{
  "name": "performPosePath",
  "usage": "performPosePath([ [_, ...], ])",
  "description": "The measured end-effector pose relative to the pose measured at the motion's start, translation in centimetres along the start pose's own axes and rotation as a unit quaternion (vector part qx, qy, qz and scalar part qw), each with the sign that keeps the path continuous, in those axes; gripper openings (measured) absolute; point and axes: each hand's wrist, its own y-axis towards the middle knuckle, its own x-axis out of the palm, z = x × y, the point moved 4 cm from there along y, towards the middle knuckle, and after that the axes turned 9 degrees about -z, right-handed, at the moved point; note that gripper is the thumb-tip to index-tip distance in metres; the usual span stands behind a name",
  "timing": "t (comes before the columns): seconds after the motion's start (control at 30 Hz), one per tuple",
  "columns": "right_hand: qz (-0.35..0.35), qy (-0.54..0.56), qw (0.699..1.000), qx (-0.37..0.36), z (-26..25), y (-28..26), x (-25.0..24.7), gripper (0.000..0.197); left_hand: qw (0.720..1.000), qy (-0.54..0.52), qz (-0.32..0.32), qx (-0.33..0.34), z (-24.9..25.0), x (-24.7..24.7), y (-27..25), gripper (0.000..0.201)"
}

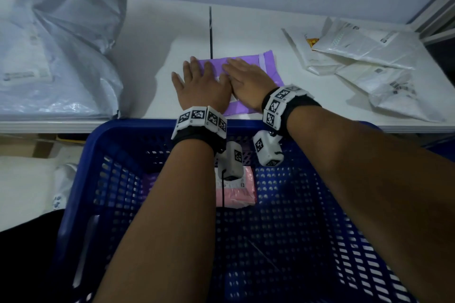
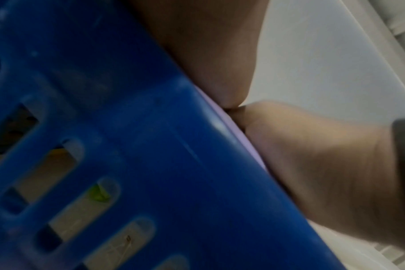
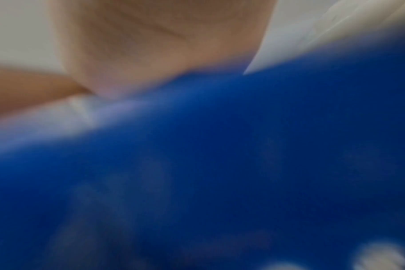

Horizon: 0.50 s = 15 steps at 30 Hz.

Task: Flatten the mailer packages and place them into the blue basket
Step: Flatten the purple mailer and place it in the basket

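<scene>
A purple mailer (image 1: 267,66) lies on the white table (image 1: 157,39) near its front edge. Both hands press flat on it, fingers straight: my left hand (image 1: 199,81) on its left part, my right hand (image 1: 246,79) beside it, partly overlapping the left. The blue basket (image 1: 307,216) stands below the table edge under my forearms; a pink mailer (image 1: 242,193) lies on its floor, with a bit of purple (image 1: 147,182) beside it. Both wrist views are blurred, showing the blue basket rim (image 2: 150,146) (image 3: 243,164) and the heels of the hands (image 2: 312,164) (image 3: 150,45).
A heap of grey and white plastic mailers (image 1: 56,51) fills the table's left side. Several white mailers (image 1: 364,64) lie crumpled at the right. A dark seam (image 1: 210,32) splits the tabletop. More white bags (image 1: 61,187) sit left of the basket on the floor.
</scene>
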Motion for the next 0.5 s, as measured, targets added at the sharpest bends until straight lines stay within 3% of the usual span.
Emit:
performPosePath([
  [0.3,0.001,0.016,0.996,0.089,5.8,-2.0,0.9,0.053,1.000,0.003,-0.005,0.006,0.0,0.0,-0.1,0.065],
  [0.5,0.072,0.022,0.991,0.113,7.3,-4.0,1.2,0.059,1.000,0.009,0.005,0.006,0.2,0.0,-0.3,0.065],
])
